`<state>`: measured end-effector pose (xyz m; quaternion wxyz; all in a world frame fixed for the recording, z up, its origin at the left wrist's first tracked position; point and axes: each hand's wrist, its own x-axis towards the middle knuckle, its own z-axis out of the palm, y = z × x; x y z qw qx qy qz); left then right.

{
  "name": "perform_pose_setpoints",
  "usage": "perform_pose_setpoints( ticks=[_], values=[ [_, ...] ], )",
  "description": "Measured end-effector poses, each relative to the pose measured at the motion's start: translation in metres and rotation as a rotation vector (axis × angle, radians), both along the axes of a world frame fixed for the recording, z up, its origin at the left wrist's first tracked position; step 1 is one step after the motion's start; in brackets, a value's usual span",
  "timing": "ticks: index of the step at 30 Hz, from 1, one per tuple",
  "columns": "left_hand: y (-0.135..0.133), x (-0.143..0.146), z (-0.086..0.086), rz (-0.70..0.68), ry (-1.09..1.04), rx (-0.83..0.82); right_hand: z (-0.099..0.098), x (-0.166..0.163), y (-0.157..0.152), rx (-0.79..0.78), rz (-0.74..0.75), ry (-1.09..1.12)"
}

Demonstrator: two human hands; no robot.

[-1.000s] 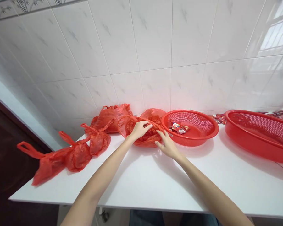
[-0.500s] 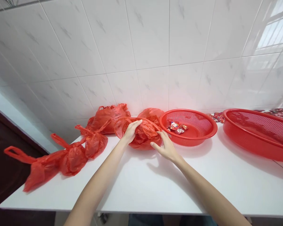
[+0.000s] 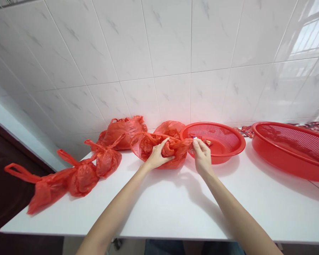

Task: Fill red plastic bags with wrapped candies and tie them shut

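A small red basket [image 3: 135, 146] on the white table holds a crumpled heap of thin red plastic bags [image 3: 146, 143]. My left hand [image 3: 157, 156] grips the crumpled plastic at the front of the heap, thumb stretched to the right and fingers over the top. One red plastic bag [image 3: 184, 144] is drawn out sideways from there. Its end is pinched between the thumb and fingers of my right hand [image 3: 202, 156], in front of the round red basket [image 3: 228, 154]. A few wrapped sweets [image 3: 207, 142] lie in that round basket, partly hidden by my right hand.
Several tied red bags [image 3: 83, 179] stand in a row on the left, with a bulkier red bag [image 3: 124, 132] behind. A larger red basket [image 3: 289, 163] is on the right, near more wrapped sweets [image 3: 246, 131]. The tiled wall [image 3: 172, 95] borders the table's [image 3: 159, 212] back edge.
My right hand has moved right and up from the heap, now pinching a bag's end and stretching it out. My left hand has shifted right and slightly down, onto the front of the heap.
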<state>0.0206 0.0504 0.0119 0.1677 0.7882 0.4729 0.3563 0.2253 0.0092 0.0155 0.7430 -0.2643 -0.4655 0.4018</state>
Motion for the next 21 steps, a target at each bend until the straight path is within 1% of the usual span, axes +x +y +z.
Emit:
perform_pose_setpoints(
  ticks=[2, 5, 8, 10, 12, 13, 16, 18, 20, 21],
  values=[
    [0.008, -0.001, -0.005, 0.049, 0.047, 0.036, 0.006, 0.012, 0.003, -0.021, 0.105, 0.219],
    [0.018, -0.005, -0.009, 0.087, 0.092, 0.049, 0.012, 0.037, 0.008, -0.046, 0.154, 0.449],
    [0.028, -0.008, -0.009, 0.143, 0.113, 0.04, 0.016, 0.064, 0.012, -0.047, 0.177, 0.555],
    [0.035, -0.007, -0.005, 0.197, 0.127, 0.025, 0.017, 0.079, 0.014, -0.047, 0.186, 0.593],
    [0.043, -0.006, 0.002, 0.233, 0.133, 0.006, 0.018, 0.089, 0.013, -0.088, 0.196, 0.618],
    [0.047, -0.005, 0.007, 0.239, 0.133, -0.003, 0.018, 0.091, 0.011, -0.135, 0.205, 0.633],
    [0.054, 0.001, 0.024, 0.208, 0.088, -0.014, 0.021, 0.088, -0.001, -0.344, 0.299, 0.68],
    [0.05, 0.004, 0.036, 0.202, 0.06, 0.017, 0.025, 0.081, -0.011, -0.469, 0.417, 0.666],
    [0.037, 0.007, 0.045, 0.21, 0.058, 0.099, 0.031, 0.075, -0.02, -0.532, 0.527, 0.604],
    [0.028, 0.008, 0.049, 0.178, 0.062, 0.149, 0.033, 0.072, -0.024, -0.544, 0.569, 0.567]
  ],
)
